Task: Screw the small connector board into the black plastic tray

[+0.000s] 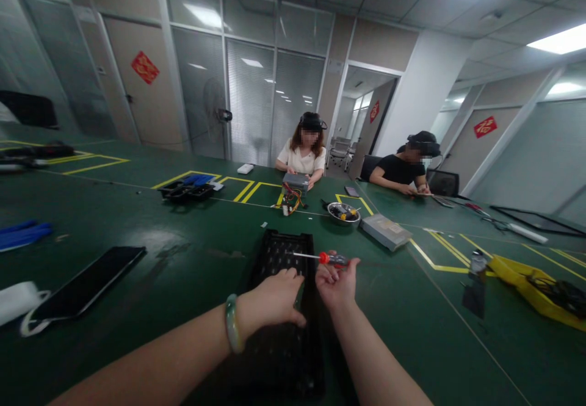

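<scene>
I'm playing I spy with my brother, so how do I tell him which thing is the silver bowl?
On the big green table, look beyond the screwdriver in the right hand. There sits the silver bowl, left of a flat grey box, with some yellow and dark bits in it. Its shiny round rim sets it apart from that straight-edged box.

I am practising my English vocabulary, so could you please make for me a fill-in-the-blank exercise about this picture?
1. The right hand holds a ____ with a long, thin metal shaft.
2. A bracelet is worn on the person's ____ side, not on the right.
3. The table has a ____ top.
4. The tape lines on it are ____.

Missing words: screwdriver; left; green; yellow.
</scene>
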Available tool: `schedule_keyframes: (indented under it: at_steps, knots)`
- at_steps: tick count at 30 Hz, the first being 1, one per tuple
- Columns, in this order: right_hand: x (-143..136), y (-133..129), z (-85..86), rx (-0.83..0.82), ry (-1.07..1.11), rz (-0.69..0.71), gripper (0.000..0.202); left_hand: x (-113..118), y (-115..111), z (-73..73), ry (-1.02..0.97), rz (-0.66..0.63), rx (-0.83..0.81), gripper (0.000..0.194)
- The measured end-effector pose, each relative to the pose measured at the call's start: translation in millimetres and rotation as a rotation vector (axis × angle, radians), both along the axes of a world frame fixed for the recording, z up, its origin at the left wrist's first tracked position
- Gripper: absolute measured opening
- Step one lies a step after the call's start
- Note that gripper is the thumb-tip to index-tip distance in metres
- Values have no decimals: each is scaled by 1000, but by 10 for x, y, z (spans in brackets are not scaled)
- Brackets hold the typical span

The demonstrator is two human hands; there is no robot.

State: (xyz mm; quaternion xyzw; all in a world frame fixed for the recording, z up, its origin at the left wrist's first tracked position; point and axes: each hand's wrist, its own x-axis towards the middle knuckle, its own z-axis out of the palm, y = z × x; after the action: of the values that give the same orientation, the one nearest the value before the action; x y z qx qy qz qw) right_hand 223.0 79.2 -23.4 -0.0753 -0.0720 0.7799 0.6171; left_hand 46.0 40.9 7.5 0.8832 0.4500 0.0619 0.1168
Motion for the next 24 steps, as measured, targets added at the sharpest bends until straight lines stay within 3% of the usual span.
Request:
schedule_keyframes:
  at_steps: [7, 13, 20, 24]
  knots:
    - [8, 15, -33, -2, -3, -7, 70, 43, 0, 114, 6, 33, -48, 70]
    - [1, 0, -16, -1, 12, -7, 69, 20, 40, 53, -27, 55, -53, 69]
    - [4, 1, -20, -8, 14, 3, 66, 4, 39, 55, -49, 4, -13, 39]
    - [7, 3, -27, -6, 19, 12, 66, -32, 27, 54, -80, 21, -11, 35]
